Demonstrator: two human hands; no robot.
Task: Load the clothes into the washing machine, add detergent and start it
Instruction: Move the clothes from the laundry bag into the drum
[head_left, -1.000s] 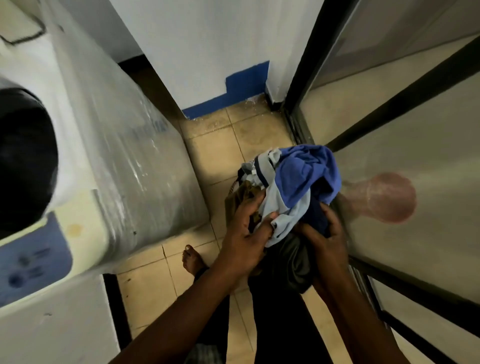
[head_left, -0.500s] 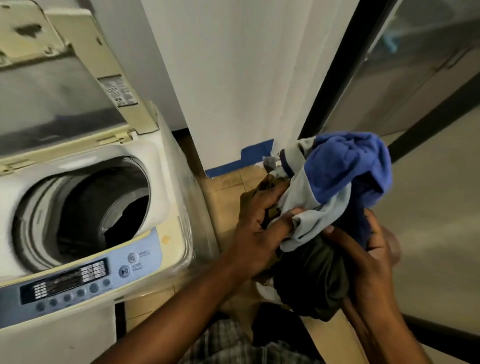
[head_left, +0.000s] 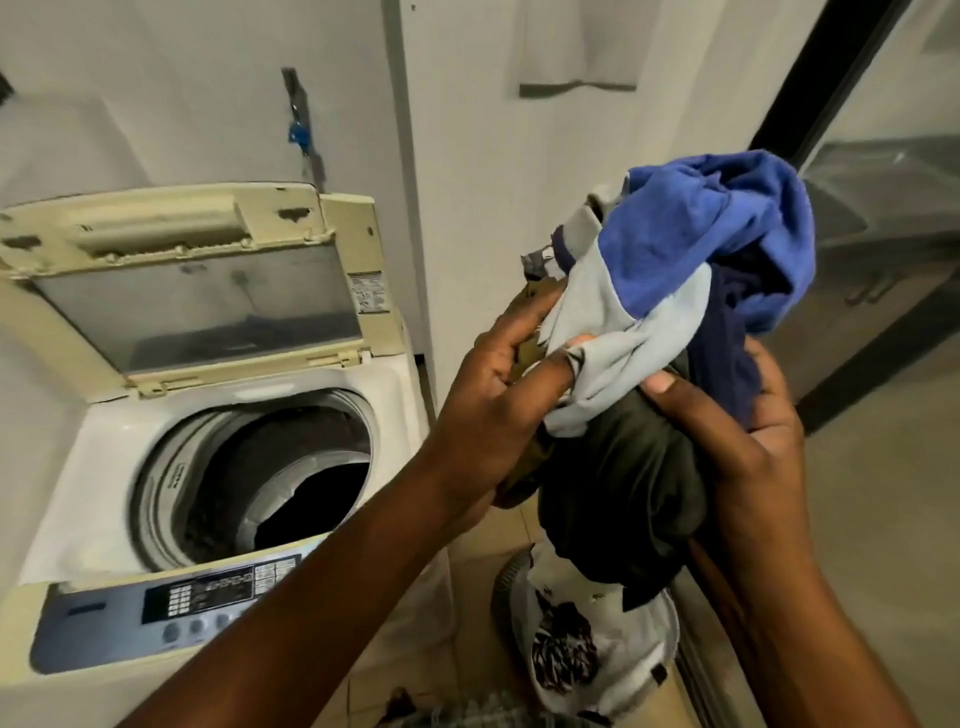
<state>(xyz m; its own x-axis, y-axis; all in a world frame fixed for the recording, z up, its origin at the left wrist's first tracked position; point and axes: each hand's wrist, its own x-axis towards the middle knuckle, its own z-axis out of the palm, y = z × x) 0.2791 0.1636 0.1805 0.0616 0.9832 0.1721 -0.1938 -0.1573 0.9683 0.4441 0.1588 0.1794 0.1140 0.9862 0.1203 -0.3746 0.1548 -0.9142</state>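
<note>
Hidden: right end of control panel (head_left: 156, 613) behind left forearm; far fingers of right grip (head_left: 743, 441) behind clothes bundle (head_left: 691, 249); depth of drum (head_left: 218, 483) too dark to read.
Cut off: floor bag (head_left: 623, 660), lower centre, partly under bundle.
Count: one washing machine (head_left: 104, 467), left of frame, lid (head_left: 197, 291) raised. One bundle, right of centre, held in air beside machine, not inside. Garments in it uncountable; blue, grey, navy, dark olive cloth seen.
Two grips: left grip (head_left: 498, 410) pinching grey cloth, right grip clutching dark cloth.
</note>
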